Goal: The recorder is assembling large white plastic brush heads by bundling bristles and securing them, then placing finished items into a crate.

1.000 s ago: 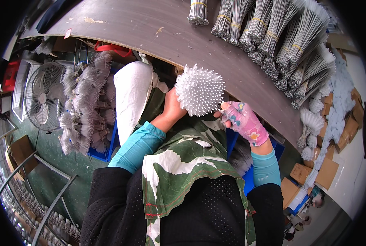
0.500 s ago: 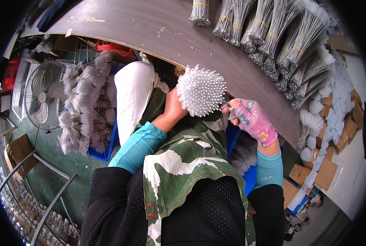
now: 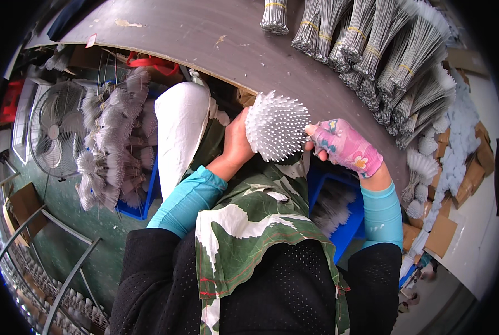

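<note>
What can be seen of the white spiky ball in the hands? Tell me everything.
The white spiky ball is a rounded, dome-like piece covered all over in short, evenly spaced spikes; it looks like plastic. It is held up at the edge of the grey table, above the lap. The bare left hand grips its left side, and the fingertips of the right hand, in a pink patterned glove, touch its right edge. Its back is hidden.

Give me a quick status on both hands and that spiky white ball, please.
Left hand bare, gripping spiky white ball from its left side. Right hand, in pink floral glove, fingertips at ball's right edge. Ball held above grey table edge; nothing obstructing.
</note>
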Demonstrator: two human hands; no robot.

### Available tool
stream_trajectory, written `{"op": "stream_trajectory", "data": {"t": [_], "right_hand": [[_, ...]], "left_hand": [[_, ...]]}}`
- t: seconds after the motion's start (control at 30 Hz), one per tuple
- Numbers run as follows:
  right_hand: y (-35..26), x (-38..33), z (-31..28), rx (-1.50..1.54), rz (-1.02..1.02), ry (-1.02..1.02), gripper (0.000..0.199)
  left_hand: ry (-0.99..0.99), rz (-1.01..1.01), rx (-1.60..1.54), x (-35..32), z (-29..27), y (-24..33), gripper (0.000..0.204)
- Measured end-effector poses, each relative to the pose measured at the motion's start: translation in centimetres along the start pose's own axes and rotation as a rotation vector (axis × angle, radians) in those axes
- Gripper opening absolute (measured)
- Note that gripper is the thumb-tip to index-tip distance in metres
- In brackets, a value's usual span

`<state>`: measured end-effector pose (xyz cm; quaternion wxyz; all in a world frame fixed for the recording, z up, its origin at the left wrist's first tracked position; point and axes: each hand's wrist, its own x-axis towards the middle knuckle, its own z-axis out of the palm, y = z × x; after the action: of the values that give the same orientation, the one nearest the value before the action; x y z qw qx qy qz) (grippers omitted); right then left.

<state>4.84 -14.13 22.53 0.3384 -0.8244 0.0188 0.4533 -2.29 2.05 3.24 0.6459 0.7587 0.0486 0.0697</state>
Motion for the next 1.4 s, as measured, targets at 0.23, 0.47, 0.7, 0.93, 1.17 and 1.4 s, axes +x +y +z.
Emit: {"op": "stream_trajectory", "data": {"t": [0.23, 0.47, 0.7, 0.93, 1.17, 1.4], "right_hand": [[-0.4, 0.3, -0.2, -0.052, -0.009, -0.046, 0.041], [0.7, 0.6, 0.1, -0.023, -0.065, -0.034, 0.039], [1.8, -1.4, 1.0, 0.221, 0.034, -0.040, 0.038], [2.4, -1.2, 1.7, 0.183, 0.001, 0.022, 0.040], [2.6, -1.0, 1.6, 0.171, -0.003, 0.035, 0.040], [2.1, -0.8, 1.9, 0.127, 0.017, 0.065, 0.040]], "left_hand": [[0.006, -0.022, -0.018, 0.0, 0.2, -0.8, 0.022], [-0.013, -0.009, 0.010, 0.0, 0.0, -0.1, 0.023], [0.065, 0.048, -0.050, -0.2, 0.9, -1.5, 0.030], [0.048, -0.027, -0.060, -0.2, 1.1, -2.6, 0.036], [0.080, 0.082, 0.089, 0.0, 0.4, -1.1, 0.037], [0.094, 0.146, 0.189, 0.1, 0.1, -0.5, 0.040]]}}
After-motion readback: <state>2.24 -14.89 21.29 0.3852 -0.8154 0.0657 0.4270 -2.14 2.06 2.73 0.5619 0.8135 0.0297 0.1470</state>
